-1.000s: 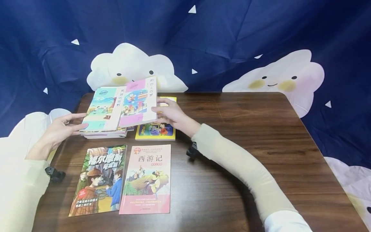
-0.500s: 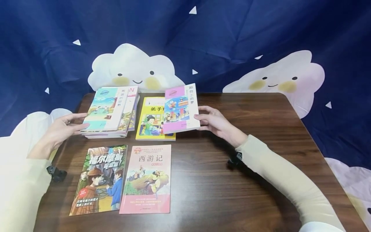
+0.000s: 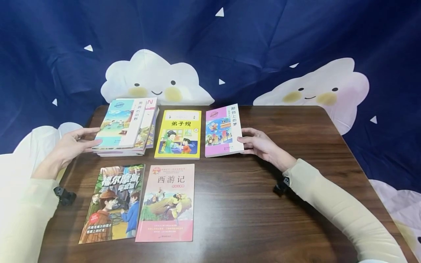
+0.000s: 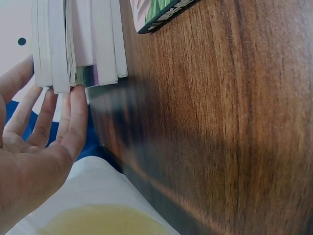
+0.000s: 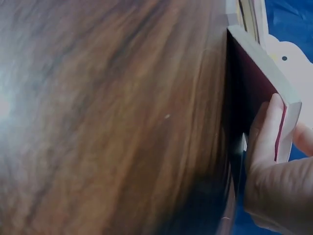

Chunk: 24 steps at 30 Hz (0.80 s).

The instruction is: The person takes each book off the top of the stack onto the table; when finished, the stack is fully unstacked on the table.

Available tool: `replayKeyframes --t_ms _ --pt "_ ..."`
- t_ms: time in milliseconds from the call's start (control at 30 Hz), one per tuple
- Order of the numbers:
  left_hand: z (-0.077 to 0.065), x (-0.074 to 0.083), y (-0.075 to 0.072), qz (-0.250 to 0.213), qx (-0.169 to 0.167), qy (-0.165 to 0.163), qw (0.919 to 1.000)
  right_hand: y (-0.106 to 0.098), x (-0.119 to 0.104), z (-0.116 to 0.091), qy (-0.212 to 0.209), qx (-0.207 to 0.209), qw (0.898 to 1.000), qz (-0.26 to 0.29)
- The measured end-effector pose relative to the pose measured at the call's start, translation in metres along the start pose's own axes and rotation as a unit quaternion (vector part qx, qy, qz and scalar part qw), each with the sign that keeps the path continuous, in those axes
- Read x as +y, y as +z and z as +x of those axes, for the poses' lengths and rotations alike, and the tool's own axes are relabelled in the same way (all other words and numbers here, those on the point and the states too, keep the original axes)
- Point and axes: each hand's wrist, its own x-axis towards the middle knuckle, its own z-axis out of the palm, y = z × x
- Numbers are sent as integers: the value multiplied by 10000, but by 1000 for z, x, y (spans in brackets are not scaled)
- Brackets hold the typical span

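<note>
In the head view my right hand point(image 3: 263, 147) grips the right edge of a pink-and-white storybook point(image 3: 221, 131). Its thumb lies on the cover, with fingers beneath. The right wrist view shows this book point(image 5: 266, 63) tilted, its gripped side raised off the table and its far edge low, near the tabletop. My left hand point(image 3: 70, 148) touches the left side of a stack of books point(image 3: 118, 120) topped by a teal-and-white one. In the left wrist view, its extended fingers point(image 4: 73, 122) rest against the edges of the stack, and its thumb lies by the top cover.
A yellow book point(image 3: 179, 135) lies between the stack and the held book. In front lie a detective comic-style book point(image 3: 112, 204) and a pink book point(image 3: 166, 204). The dark wooden table point(image 3: 263, 219) meets a blue cloud-patterned curtain point(image 3: 243, 44) at the back.
My right hand has carried the pink-and-white book from beside the stack's top rightward past the yellow book, and lowered it. The yellow book is now uncovered. My left hand stays put.
</note>
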Motion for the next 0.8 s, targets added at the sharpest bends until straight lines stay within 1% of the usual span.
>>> replayKeyframes --t_ms 133,200,300,367,433,533,633,700,800 --pt "-1 0 0 29 31 -11 10000 -3 1 3 -29 -74 9994 -346" --pt "-1 1 1 41 39 -25 10000 -6 0 4 -39 -110 9977 -661" --pt "-1 0 0 47 21 -39 10000 -10 -2 5 -2 -111 9911 -1324" --pt "0 0 0 64 -1 -18 10000 -13 -4 4 34 -5 9848 -1735" --pt "0 0 0 81 -9 1 10000 -13 -8 4 -1 146 9794 -2012" --pt "1 0 0 66 -30 10 10000 -9 -15 5 -217 422 9775 -2054" --pt "2 0 -1 -41 -66 -9 10000 5 -23 8 -511 562 9791 -1886" --pt "1 0 -1 -156 -85 0 9998 18 -26 13 -645 519 9816 -1720" --pt "1 0 -1 -367 -95 -4 9993 44 -29 23 -657 305 9865 -1466"
